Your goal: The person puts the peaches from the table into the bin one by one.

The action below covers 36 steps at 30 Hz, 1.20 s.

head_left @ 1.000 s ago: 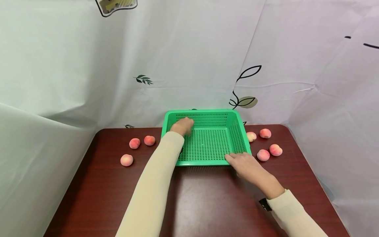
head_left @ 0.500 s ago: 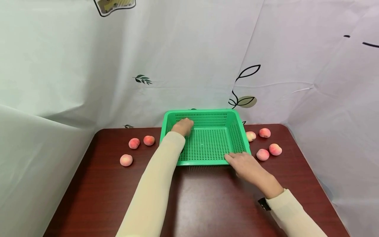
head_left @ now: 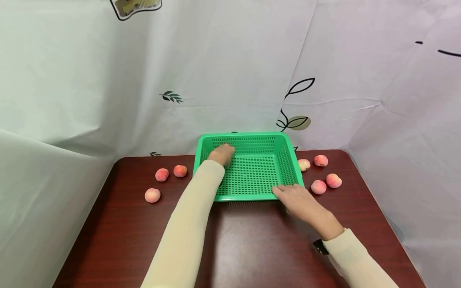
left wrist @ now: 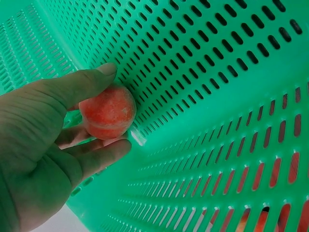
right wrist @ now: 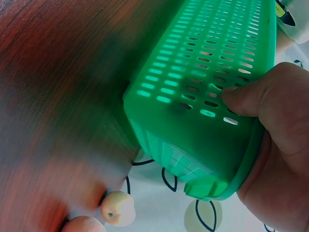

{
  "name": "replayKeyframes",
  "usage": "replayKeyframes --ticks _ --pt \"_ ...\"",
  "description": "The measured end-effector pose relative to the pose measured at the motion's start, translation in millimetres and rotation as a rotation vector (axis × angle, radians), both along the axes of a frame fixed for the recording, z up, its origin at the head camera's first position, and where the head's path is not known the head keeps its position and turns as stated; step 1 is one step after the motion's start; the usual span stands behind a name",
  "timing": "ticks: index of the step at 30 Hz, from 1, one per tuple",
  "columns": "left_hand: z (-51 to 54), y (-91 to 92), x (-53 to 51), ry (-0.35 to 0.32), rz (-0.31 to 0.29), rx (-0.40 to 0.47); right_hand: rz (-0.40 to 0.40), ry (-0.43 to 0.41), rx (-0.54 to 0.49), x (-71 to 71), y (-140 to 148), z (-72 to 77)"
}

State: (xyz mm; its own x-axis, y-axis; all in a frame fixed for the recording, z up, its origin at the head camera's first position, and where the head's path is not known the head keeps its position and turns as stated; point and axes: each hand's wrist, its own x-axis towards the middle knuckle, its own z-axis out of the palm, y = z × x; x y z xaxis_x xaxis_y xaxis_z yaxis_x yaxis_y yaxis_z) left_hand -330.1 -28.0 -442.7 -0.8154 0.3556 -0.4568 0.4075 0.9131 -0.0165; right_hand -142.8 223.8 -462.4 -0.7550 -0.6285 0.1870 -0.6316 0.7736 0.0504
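A green slotted plastic basket (head_left: 248, 197) stands at the back of the table. My left hand (head_left: 222, 154) reaches inside its far left part. In the left wrist view, the thumb and fingers of that hand (left wrist: 46, 130) pinch a red peach (left wrist: 108, 112) low in a corner of the basket. From the head view this peach is hidden behind the hand. My right hand (head_left: 297, 202) grips the basket's rim at the near right corner. The right wrist view has its thumb (right wrist: 241, 99) pressed on the outside of the slotted wall.
Left of the basket lie three peaches, one of them (head_left: 153, 195) nearer the front. Several more lie to its right, including a pink one (head_left: 318, 187) close to my right hand. A white printed cloth (head_left: 230, 72) hangs behind the dark red table (head_left: 115, 240).
The whole head view has shifted slightly, so the scene sits a little further left. Both hands keep their places at the basket.
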Motion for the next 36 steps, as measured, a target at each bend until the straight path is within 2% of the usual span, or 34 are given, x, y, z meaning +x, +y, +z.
replayKeyframes --ticks 11,16,19,29,36 --pt "7.3 -2.5 5.7 -0.019 0.012 0.008 0.008 0.008 -0.013 0.1 -0.8 -0.9" --pt "11.1 -4.5 6.3 0.017 -0.027 0.002 0.01 0.007 -0.015 0.0 -0.7 -1.2" --pt "16.6 -5.8 8.4 0.029 -0.046 0.005 0.012 0.008 -0.018 -0.4 -0.6 -0.8" --pt "45.1 -10.5 15.5 0.084 -0.098 0.028 0.015 0.017 -0.009 0.0 0.7 0.1" --pt "49.2 -13.6 19.1 0.108 -0.134 0.039 0.02 0.013 -0.012 0.2 -0.3 1.1"
